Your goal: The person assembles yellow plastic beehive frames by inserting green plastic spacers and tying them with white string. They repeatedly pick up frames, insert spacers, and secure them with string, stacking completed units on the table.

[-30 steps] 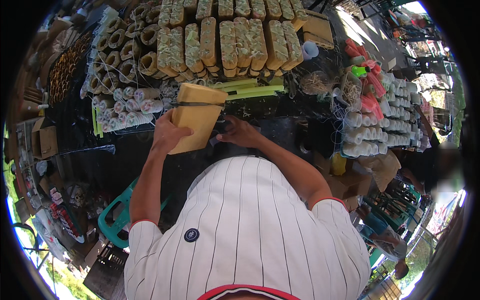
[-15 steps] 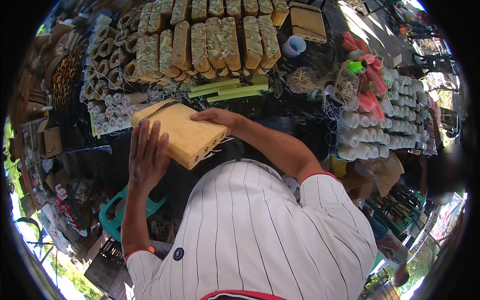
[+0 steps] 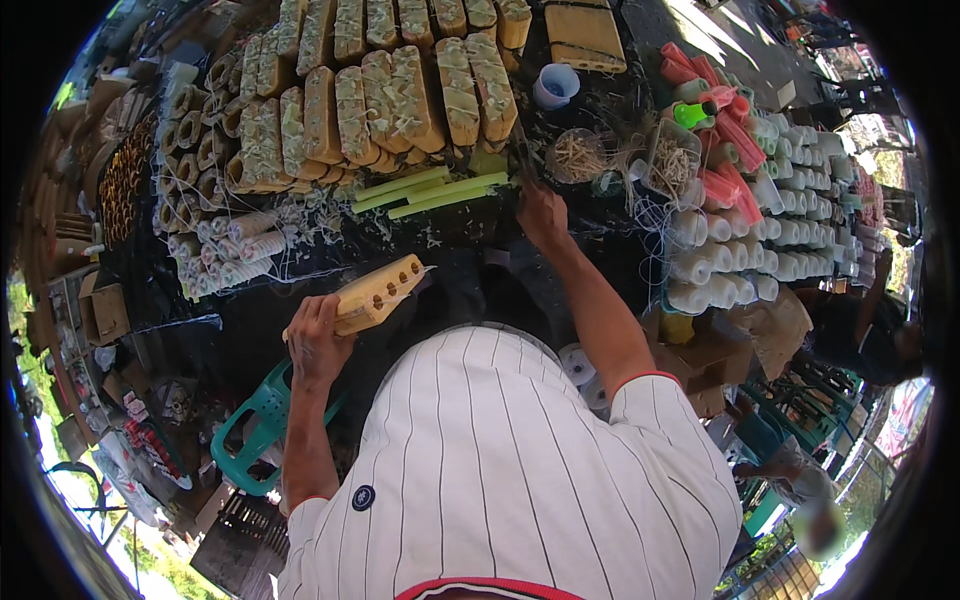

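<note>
My left hand [image 3: 318, 340] is closed round a flat, yellow-brown paper-covered block [image 3: 372, 300], held tilted over the near side of the table. A row of round holes shows along the block's end, with a thin pale strand sticking out beside it. My right hand [image 3: 543, 217] is stretched to the table, its fingers closed at the near end of a dark, slim tool [image 3: 521, 150] that looks like a knife. Left of this tool lie light-green paper strips [image 3: 445, 195].
Rows of similar upright blocks [image 3: 365, 105], topped with green scraps, fill the far table. Rolled tubes [image 3: 235, 245] are stacked left; white rolls [image 3: 720, 260] and pink bundles [image 3: 735, 190] right. A pale cup [image 3: 556, 86] and a tub of sticks [image 3: 577, 156] stand near. A green chair [image 3: 250, 430] stands lower left.
My right hand has let go of the block and moved right and away to the dark tool. My left hand now holds the block alone, turned with its holed end up and outward.
</note>
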`<state>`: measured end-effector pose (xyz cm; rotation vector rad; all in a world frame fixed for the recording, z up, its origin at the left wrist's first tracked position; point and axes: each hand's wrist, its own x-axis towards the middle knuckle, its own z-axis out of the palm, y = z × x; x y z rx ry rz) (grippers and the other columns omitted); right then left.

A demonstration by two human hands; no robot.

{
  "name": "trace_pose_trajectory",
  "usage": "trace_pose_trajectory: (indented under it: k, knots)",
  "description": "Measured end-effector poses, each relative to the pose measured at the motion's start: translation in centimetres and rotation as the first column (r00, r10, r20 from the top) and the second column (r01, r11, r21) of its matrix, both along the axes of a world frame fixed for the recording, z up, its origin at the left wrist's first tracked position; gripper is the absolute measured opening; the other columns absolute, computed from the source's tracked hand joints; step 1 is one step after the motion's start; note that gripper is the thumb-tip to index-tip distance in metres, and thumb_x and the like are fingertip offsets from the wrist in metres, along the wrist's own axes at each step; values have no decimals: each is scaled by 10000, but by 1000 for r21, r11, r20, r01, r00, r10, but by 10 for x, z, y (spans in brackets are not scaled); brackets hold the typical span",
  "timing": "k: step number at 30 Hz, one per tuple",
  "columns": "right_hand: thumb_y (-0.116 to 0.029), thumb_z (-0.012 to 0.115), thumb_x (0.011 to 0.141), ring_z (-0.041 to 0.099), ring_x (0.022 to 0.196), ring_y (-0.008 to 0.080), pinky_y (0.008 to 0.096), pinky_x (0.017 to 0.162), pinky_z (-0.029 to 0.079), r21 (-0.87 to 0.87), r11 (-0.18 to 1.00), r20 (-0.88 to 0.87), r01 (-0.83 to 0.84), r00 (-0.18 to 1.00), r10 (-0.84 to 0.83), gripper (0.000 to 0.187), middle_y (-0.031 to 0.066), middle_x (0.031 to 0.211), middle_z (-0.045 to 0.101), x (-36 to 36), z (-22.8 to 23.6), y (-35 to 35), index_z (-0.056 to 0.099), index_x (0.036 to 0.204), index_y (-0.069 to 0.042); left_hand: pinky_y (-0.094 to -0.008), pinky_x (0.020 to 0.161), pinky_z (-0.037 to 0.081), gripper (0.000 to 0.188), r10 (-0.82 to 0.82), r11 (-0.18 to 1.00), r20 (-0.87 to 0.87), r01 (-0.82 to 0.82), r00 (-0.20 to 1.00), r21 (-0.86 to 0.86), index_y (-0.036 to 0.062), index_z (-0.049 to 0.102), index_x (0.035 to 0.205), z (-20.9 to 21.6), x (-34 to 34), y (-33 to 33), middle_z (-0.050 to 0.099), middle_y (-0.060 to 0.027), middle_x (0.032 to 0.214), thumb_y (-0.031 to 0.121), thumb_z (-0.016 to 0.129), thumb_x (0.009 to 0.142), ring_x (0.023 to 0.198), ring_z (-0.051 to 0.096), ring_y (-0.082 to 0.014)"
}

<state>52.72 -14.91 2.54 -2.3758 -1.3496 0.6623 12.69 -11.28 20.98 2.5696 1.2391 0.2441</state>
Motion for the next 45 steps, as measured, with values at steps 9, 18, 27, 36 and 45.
trace_pose_trajectory:
  k: [9,18,27,36,45]
  knots:
    - [-256,646,984,722,1042,417,525,894,569,-7,976,-43,216,975,-216,298,222,1066,761,8,-20,45,765,1219,-116,-471,782,571,470,170,985,-34,-169,985,30,59,632,1093,-4,-42,-8,685,-127,979,7,843,676,945,688,-357]
    - [-154,594,1053,684,895,376,516,787,502,403,899,-129,175,983,-133,124,138,976,721,-16,13,42,622,1111,-48,-478,775,575,460,327,945,39,-327,944,2,58,635,1100,-14,-91,-5,675,-134,952,25,847,692,917,688,-362]
    - [-161,687,1000,646,700,186,347,650,513,82,997,-864,3,498,69,208,101,770,676,-181,20,57,716,1155,-25,-481,769,573,454,305,952,58,-306,951,-1,64,640,1101,-33,-121,26,673,-133,946,37,843,695,900,681,-361]
    - [-157,619,980,655,779,178,366,681,515,-123,992,-660,-15,748,-70,292,103,933,732,-213,-46,91,742,1202,-13,-469,826,567,502,35,999,-30,-35,999,-1,85,619,1124,-47,-97,92,661,-97,985,39,849,680,992,669,-330]
    - [-127,616,994,689,931,227,372,799,535,-69,988,-689,139,709,-148,370,164,1102,741,-207,-37,94,680,1333,7,-470,901,563,507,-158,983,-127,144,979,-116,77,625,1199,-68,-49,119,679,-138,1085,31,799,725,1073,669,-348]
